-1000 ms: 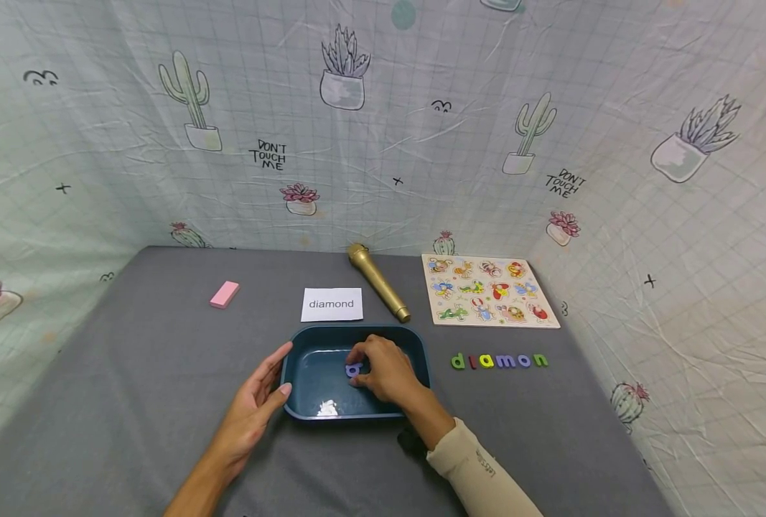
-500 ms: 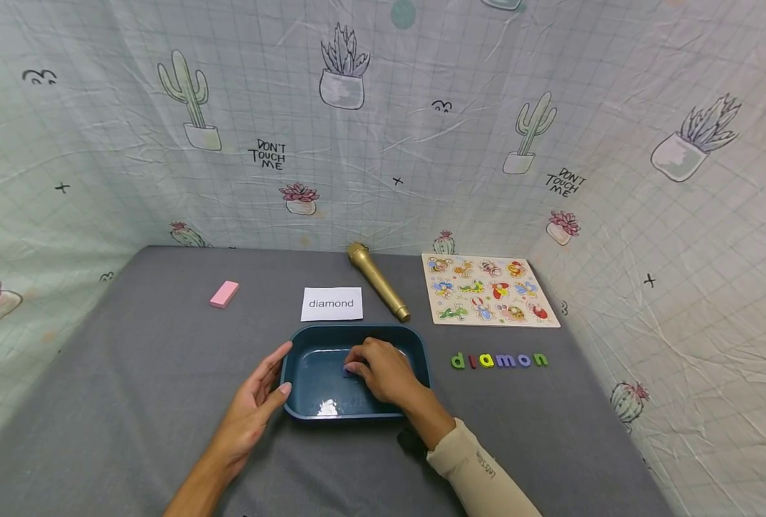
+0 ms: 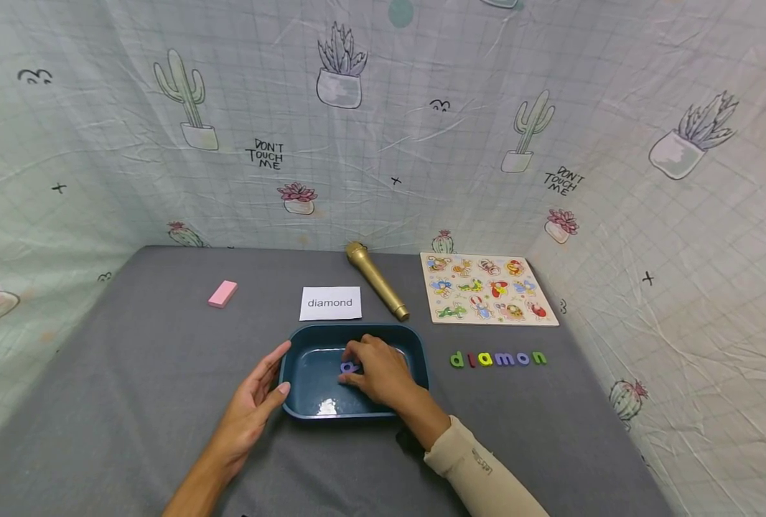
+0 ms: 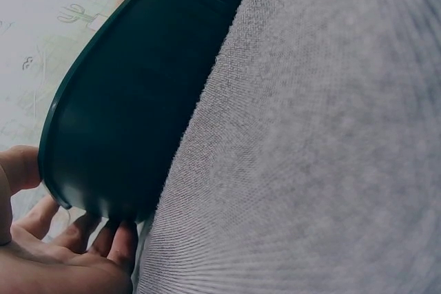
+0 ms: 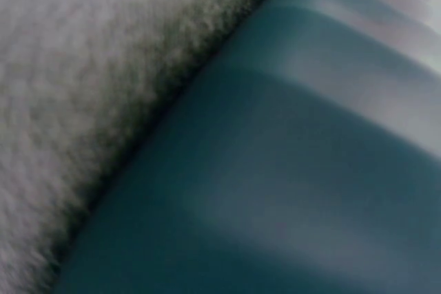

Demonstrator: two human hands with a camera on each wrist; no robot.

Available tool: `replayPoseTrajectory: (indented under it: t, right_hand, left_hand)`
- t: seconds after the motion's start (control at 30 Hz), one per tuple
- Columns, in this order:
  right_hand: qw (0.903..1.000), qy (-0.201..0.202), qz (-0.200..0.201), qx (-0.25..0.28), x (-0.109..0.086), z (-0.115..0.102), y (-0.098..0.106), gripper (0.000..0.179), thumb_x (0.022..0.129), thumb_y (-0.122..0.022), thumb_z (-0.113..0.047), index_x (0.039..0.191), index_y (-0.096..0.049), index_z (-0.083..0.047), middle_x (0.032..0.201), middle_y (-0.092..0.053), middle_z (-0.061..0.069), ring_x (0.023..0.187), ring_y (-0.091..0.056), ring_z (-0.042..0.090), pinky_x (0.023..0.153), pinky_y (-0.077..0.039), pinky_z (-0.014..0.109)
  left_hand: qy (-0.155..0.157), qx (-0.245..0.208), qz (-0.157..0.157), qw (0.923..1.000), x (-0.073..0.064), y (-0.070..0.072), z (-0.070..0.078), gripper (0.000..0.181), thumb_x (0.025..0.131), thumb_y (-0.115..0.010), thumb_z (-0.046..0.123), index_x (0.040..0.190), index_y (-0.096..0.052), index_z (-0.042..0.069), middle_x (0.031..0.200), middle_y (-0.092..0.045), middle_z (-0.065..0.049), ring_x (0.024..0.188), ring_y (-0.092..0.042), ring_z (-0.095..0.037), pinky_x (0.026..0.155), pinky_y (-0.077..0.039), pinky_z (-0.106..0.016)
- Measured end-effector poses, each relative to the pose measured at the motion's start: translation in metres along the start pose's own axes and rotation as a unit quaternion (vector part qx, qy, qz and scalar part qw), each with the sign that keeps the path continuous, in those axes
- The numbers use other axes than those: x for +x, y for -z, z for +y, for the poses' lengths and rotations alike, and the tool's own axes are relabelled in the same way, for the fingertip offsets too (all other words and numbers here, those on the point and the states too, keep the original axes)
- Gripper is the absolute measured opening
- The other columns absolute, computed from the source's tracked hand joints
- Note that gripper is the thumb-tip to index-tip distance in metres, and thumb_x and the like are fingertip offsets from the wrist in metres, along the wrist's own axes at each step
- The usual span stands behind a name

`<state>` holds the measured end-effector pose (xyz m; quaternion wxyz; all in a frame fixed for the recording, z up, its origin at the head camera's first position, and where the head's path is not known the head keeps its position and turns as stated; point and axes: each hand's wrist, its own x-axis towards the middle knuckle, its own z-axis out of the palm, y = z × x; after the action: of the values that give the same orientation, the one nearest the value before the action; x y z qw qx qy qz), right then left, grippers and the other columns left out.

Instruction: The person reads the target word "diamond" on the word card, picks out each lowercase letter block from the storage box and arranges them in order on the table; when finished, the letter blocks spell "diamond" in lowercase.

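Note:
A dark teal tray point(image 3: 314, 415) stands on the grey cloth. My left hand point(image 3: 245, 420) rests against its left end, fingers and thumb spread along the outer wall; the left wrist view shows those fingers point(image 4: 124, 244) at the tray's end. Inside the tray, my right hand point(image 3: 383, 372) holds a small purple letter point(image 3: 349, 368) between thumb and bent forefinger. Part of the letter is hidden by the fingers. The right wrist view shows only the tray wall point(image 5: 275, 170) and cloth.
Coloured letters point(image 3: 504, 359) spelling "diamon" lie right of the tray. Behind it are a white card point(image 3: 330, 304) reading "diamond" and a gold microphone point(image 3: 377, 280). An insect puzzle board point(image 3: 489, 289) lies at back right, a pink block point(image 3: 223, 294) at back left.
My right thumb and fingers closed over the purple letter half a second ago; now they are spread wider and the letter shows again, slightly further left. The left hand stays at the tray.

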<state>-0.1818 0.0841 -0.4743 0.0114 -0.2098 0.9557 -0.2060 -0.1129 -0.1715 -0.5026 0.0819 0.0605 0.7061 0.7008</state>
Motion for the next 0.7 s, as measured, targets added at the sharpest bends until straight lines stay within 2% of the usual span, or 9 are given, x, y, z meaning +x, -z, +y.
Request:
replayPoseTrajectory:
  t: [0.07, 0.13, 0.27, 0.43, 0.5, 0.57, 0.63, 0.7]
  right_hand:
    - [1.0000, 0.006, -0.002, -0.001, 0.0001, -0.0006, -0.0006, 0.023, 0.091, -0.085, -0.040, 0.110, -0.077, -0.028, 0.098, -0.062, -0.007, 0.088, -0.057, 0.007, 0.071, -0.048, 0.026]
    - [0.9999, 0.012, -0.005, 0.001, 0.0001, -0.0007, -0.0012, 0.019, 0.092, -0.085, -0.034, 0.109, -0.078, -0.028, 0.099, -0.063, -0.007, 0.091, -0.059, 0.006, 0.073, -0.050, 0.025]
    - [0.9997, 0.022, -0.003, 0.007, -0.0002, -0.0007, -0.0015, 0.021, 0.092, -0.085, -0.023, 0.112, -0.080, -0.027, 0.105, -0.066, -0.006, 0.097, -0.060, 0.008, 0.078, -0.053, 0.028]
    - [0.9999, -0.008, 0.012, 0.006, -0.0009, -0.0007, -0.0005, 0.028, 0.087, -0.090, -0.030, 0.113, -0.080, -0.026, 0.106, -0.065, -0.005, 0.098, -0.060, 0.011, 0.081, -0.054, 0.032]
    - [0.9997, -0.020, 0.011, 0.002, -0.0012, -0.0007, -0.0004, 0.029, 0.086, -0.091, -0.035, 0.111, -0.080, -0.025, 0.105, -0.064, -0.005, 0.097, -0.060, 0.011, 0.081, -0.054, 0.032]
    - [0.9996, -0.026, 0.007, 0.001, -0.0014, -0.0007, -0.0001, 0.027, 0.087, -0.090, -0.037, 0.108, -0.079, -0.025, 0.103, -0.064, -0.005, 0.094, -0.059, 0.011, 0.079, -0.053, 0.032]
    - [0.9996, -0.028, 0.002, 0.001, -0.0017, -0.0006, -0.0002, 0.024, 0.088, -0.089, -0.038, 0.105, -0.078, -0.025, 0.103, -0.064, -0.005, 0.093, -0.059, 0.010, 0.079, -0.053, 0.031]
    - [0.9997, -0.026, -0.002, 0.002, -0.0021, -0.0008, -0.0003, 0.022, 0.089, -0.088, -0.037, 0.104, -0.077, -0.025, 0.103, -0.064, -0.005, 0.092, -0.059, 0.010, 0.078, -0.052, 0.031]
  left_hand:
    - [0.001, 0.000, -0.001, 1.0000, 0.0002, 0.0001, 0.0002, 0.064, 0.110, -0.059, 0.021, 0.167, -0.032, 0.028, 0.178, -0.020, 0.002, 0.167, -0.012, -0.029, 0.133, -0.017, -0.041]
    - [0.002, 0.000, -0.001, 1.0000, 0.0004, 0.0001, 0.0005, 0.064, 0.110, -0.059, 0.021, 0.167, -0.031, 0.028, 0.178, -0.020, 0.002, 0.166, -0.012, -0.029, 0.131, -0.011, -0.054]
    - [0.004, -0.007, -0.003, 1.0000, 0.0007, 0.0000, 0.0008, 0.064, 0.110, -0.059, 0.020, 0.168, -0.031, 0.028, 0.178, -0.020, 0.002, 0.166, -0.011, -0.029, 0.130, -0.009, -0.060]
    - [0.004, -0.011, -0.001, 0.9999, 0.0002, -0.0004, 0.0012, 0.064, 0.110, -0.059, 0.020, 0.168, -0.031, 0.027, 0.178, -0.019, 0.001, 0.167, -0.011, -0.029, 0.131, -0.008, -0.060]
    - [0.004, -0.009, -0.001, 0.9999, -0.0001, -0.0003, 0.0011, 0.064, 0.110, -0.059, 0.020, 0.168, -0.031, 0.027, 0.178, -0.020, 0.002, 0.167, -0.011, -0.028, 0.134, -0.012, -0.051]
    - [0.001, -0.010, -0.002, 0.9999, -0.0001, -0.0003, 0.0006, 0.064, 0.110, -0.059, 0.020, 0.168, -0.031, 0.027, 0.178, -0.020, 0.002, 0.166, -0.011, -0.028, 0.134, -0.020, -0.032]
    - [-0.002, -0.010, -0.002, 0.9999, -0.0001, -0.0003, 0.0001, 0.064, 0.110, -0.059, 0.020, 0.168, -0.031, 0.027, 0.178, -0.020, 0.001, 0.166, -0.011, -0.028, 0.125, -0.026, -0.013]
    - [-0.007, -0.014, -0.004, 0.9999, 0.0001, -0.0004, -0.0005, 0.064, 0.110, -0.059, 0.019, 0.168, -0.031, 0.026, 0.178, -0.020, 0.000, 0.166, -0.011, -0.029, 0.113, -0.029, -0.002]
